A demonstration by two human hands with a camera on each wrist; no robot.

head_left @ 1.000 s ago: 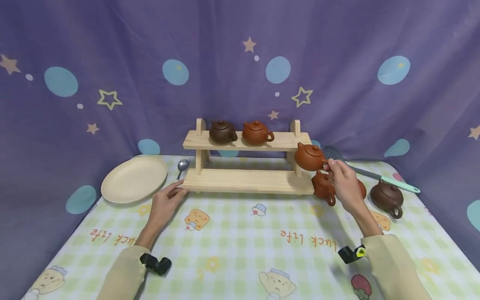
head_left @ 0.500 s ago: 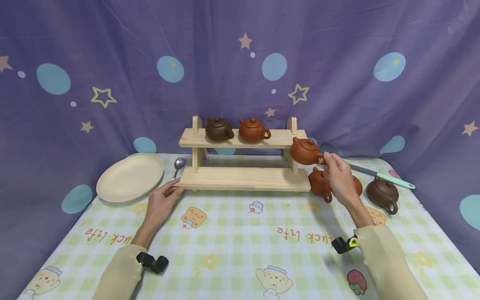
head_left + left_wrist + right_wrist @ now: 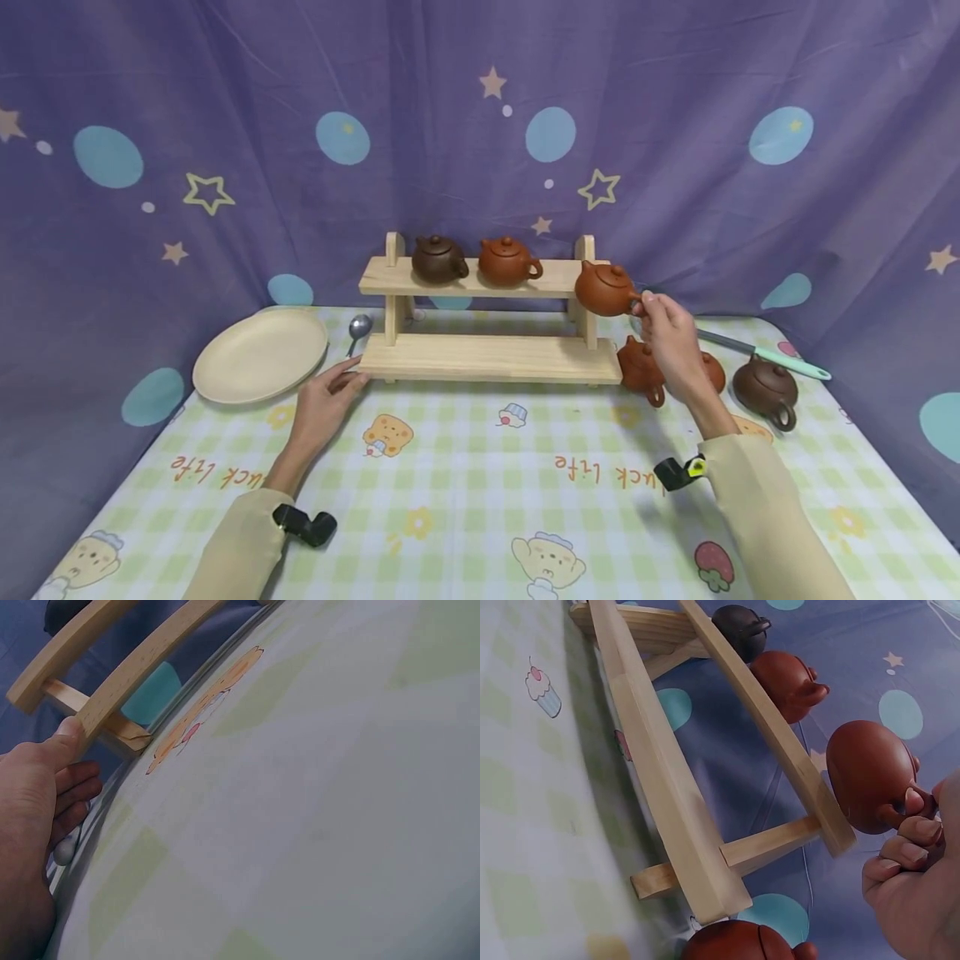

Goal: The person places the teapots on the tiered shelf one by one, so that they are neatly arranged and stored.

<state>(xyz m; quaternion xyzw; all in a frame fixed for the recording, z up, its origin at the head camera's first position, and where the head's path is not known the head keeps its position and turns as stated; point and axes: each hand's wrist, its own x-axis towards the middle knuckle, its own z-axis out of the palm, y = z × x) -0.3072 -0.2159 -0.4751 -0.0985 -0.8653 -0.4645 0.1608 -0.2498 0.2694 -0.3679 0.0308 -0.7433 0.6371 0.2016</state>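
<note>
My right hand (image 3: 670, 337) pinches the handle of a reddish-brown teapot (image 3: 604, 288), held in the air at the right end of the upper board of a two-tier wooden shelf (image 3: 487, 354). In the right wrist view this teapot (image 3: 870, 776) appears beside the board's end. On the upper board sit a dark brown teapot (image 3: 438, 260) and a reddish-brown teapot (image 3: 507, 262), handles to the right. My left hand (image 3: 321, 410) grips the left front corner of the lower board; its thumb (image 3: 69, 733) lies against the board edge in the left wrist view.
Right of the shelf stand a reddish-brown teapot (image 3: 639, 367), another partly hidden reddish one (image 3: 714, 372) and a dark brown teapot (image 3: 765, 387). Behind them lies a slotted turner (image 3: 787, 361) with a mint handle. At left are a cream plate (image 3: 258, 357) and a metal spoon (image 3: 359, 327).
My right hand has raised the held teapot and brought it slightly left, to the height of the upper board. The left hand stays at the shelf corner. The head view has shifted slightly.
</note>
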